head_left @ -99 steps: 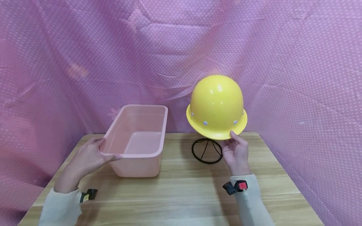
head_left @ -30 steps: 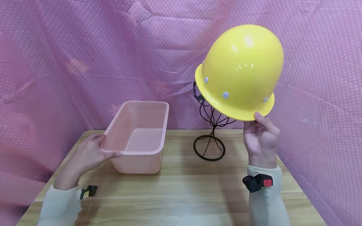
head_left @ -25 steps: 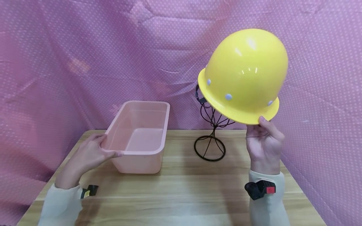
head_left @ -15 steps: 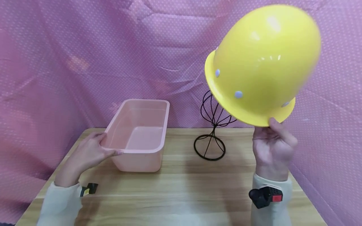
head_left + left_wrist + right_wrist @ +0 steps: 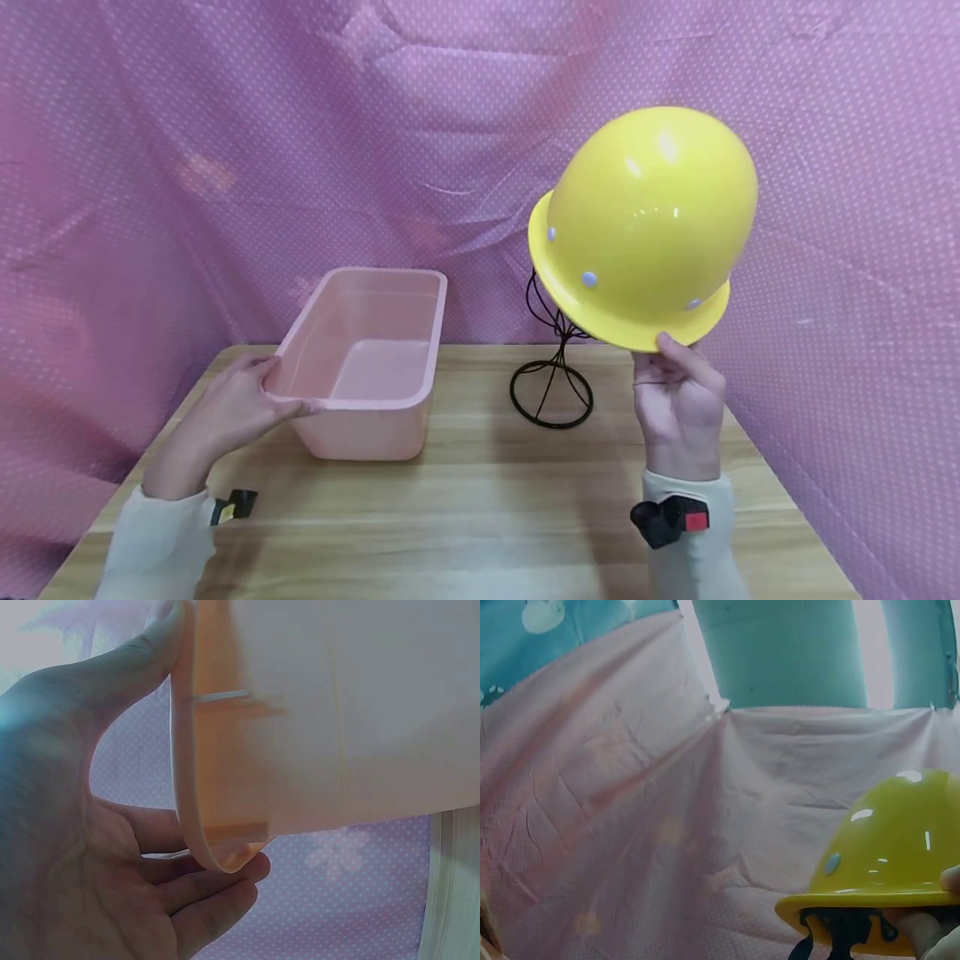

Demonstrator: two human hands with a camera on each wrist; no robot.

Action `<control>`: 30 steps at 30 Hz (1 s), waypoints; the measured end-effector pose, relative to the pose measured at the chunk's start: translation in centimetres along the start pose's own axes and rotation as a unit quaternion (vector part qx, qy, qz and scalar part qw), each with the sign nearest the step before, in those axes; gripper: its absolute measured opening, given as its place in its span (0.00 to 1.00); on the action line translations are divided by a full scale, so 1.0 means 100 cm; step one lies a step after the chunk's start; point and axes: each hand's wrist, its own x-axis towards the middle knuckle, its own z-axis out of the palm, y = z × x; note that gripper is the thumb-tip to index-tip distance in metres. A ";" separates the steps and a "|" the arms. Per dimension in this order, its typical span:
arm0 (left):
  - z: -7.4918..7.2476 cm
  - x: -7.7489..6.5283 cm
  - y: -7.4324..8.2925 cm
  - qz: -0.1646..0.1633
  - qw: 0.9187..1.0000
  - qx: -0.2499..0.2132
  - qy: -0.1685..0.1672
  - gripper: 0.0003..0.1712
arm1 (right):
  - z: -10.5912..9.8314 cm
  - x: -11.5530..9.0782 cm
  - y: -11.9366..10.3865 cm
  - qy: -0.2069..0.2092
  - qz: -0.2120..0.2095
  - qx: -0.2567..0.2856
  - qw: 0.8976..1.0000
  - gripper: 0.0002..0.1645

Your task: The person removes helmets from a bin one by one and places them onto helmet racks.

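Observation:
My right hand (image 5: pixel 678 417) pinches the front brim of a yellow hard hat (image 5: pixel 652 225), thumb on top and fingers underneath. The hat is raised and tilted, brim toward the lower left. Its dark inner straps (image 5: pixel 844 930) show below the brim in the right wrist view. Behind it stands a black wire stand (image 5: pixel 551 427), its upper part partly hidden by the hat. My left hand (image 5: pixel 232 408) grips the near left corner of an empty pink plastic tub (image 5: pixel 382 437). In the left wrist view its thumb and fingers are around the tub's rim (image 5: pixel 184 765).
Both tub and stand rest on a light wooden table (image 5: pixel 450 533), tub on the left, stand right of centre. A pink dotted curtain (image 5: pixel 315 150) hangs close behind the table and along both sides.
The hard hat first rose and moved right, uncovering more of the wire stand. Since half a second ago it has come lower and back left, over the stand's top. My left hand stays put.

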 end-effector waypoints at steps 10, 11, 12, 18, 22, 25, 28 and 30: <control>0.000 -0.001 -0.001 0.001 1.000 -0.004 0.011 0.69 | -0.007 0.023 0.007 0.026 -0.014 -0.056 0.998 0.17; 0.000 0.000 -0.001 0.001 1.000 -0.005 0.012 0.69 | -0.007 0.025 0.008 0.030 -0.013 -0.059 0.998 0.18; 0.000 0.000 -0.001 0.001 1.000 -0.005 0.013 0.69 | -0.008 0.027 0.008 0.034 -0.012 -0.063 0.997 0.18; 0.001 0.002 0.000 0.000 1.000 -0.004 0.011 0.69 | -0.017 0.034 0.010 0.039 -0.002 -0.076 0.996 0.25; 0.001 0.001 0.001 -0.002 1.000 -0.002 0.014 0.69 | -0.023 0.037 0.011 0.039 0.007 -0.085 0.996 0.28; 0.001 0.001 0.001 0.000 1.000 -0.002 0.017 0.69 | -0.028 0.037 0.012 0.051 0.014 -0.090 0.994 0.28; 0.000 0.001 0.001 0.001 1.000 -0.002 0.015 0.69 | -0.033 0.036 0.014 0.063 0.021 -0.094 0.993 0.29; 0.001 0.001 0.000 0.001 1.000 -0.002 0.014 0.68 | -0.036 0.035 0.016 0.070 0.024 -0.099 0.992 0.28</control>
